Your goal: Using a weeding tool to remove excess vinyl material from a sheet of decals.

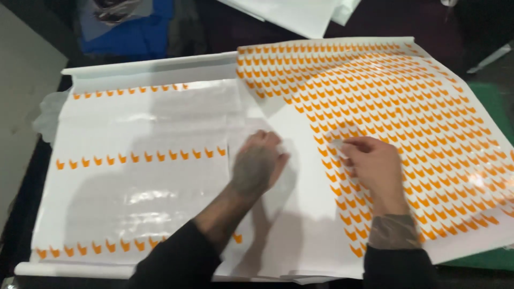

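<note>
My left hand (pixel 258 163) lies palm down with fingers curled on a bare white part of the sheet between two sticker sheets. My right hand (pixel 369 160) pinches something small and pale at its fingertips, at the left edge of the orange sticker pattern; it may be a sticker or a bit of clear film, I cannot tell which. The right sheet (pixel 407 123) is white and densely covered with small orange shield-shaped stickers. The left sheet (pixel 139 176) is glossy, mostly bare, with three sparse rows of orange stickers.
A rolled white edge (pixel 155 67) runs along the far side of the left sheet. Blue cloth (pixel 128 32) lies at the back left, more white paper (pixel 289 13) at the back centre. A green mat (pixel 498 112) shows at the right.
</note>
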